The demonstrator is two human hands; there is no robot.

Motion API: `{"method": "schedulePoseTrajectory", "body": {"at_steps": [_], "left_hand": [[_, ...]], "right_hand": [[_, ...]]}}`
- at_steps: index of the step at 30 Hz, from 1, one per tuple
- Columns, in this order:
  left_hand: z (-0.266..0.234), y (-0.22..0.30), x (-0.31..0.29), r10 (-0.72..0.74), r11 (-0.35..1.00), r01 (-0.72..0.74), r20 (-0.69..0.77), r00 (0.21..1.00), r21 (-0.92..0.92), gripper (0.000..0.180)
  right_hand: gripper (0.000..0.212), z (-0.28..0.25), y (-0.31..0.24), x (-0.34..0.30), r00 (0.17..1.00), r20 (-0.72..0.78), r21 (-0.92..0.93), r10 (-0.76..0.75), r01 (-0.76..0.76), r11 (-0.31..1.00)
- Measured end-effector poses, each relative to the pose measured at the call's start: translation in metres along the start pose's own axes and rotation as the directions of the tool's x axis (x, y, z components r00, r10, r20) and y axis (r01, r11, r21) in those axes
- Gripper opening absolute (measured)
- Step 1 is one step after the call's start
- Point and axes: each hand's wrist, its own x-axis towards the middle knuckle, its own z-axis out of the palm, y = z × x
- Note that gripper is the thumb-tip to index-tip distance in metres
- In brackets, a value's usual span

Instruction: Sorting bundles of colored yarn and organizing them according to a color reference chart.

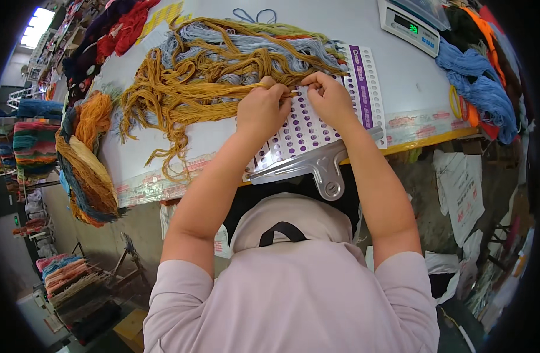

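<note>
Golden-brown embroidery thread (pixel 181 91) lies in long loose strands across the table, over pale blue thread (pixel 282 52). My left hand (pixel 264 109) is closed on the golden-brown strands at their right end. Close beside it, my right hand (pixel 328 99) has its fingers curled and pinched together; whatever sits between its fingertips is too small to make out. Both hands rest over a white card with rows of punched holes (pixel 302 130) and a purple printed band. A large metal clip (pixel 326 167) grips the card's near edge.
A digital scale (pixel 408 26) stands at the back right, beside blue thread bundles (pixel 479 79). Orange and cream skeins (pixel 90 159) hang over the table's left edge. Red thread (pixel 126 29) lies at the far left. Racks of coloured skeins (pixel 37 144) stand beyond, on the left.
</note>
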Motion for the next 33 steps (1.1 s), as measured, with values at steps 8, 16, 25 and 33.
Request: {"method": "schedulePoseTrajectory", "body": {"at_steps": [8, 16, 25, 33], "left_hand": [[0.007, 0.000, 0.009, -0.004, 0.986, 0.012, -0.048, 0.999, 0.166, 0.008], [-0.009, -0.015, 0.027, -0.082, 0.952, 0.090, -0.041, 0.996, 0.291, 0.013], [-0.015, -0.001, 0.017, -0.220, 0.972, 0.230, 0.156, 0.963, -0.048, 0.019], [-0.002, 0.004, 0.014, -0.163, 0.985, 0.155, 0.113, 0.980, 0.080, 0.018]], "right_hand": [[0.016, -0.001, 0.004, 0.002, 1.000, -0.030, -0.003, 0.001, -0.001, 1.000], [0.015, 0.000, 0.003, 0.003, 1.000, -0.025, -0.023, 0.010, -0.010, 1.000], [0.010, -0.003, 0.000, -0.006, 0.998, -0.008, -0.004, -0.059, 0.059, 0.998], [0.010, 0.001, 0.004, -0.005, 0.994, -0.055, -0.045, -0.091, 0.088, 0.995]]}}
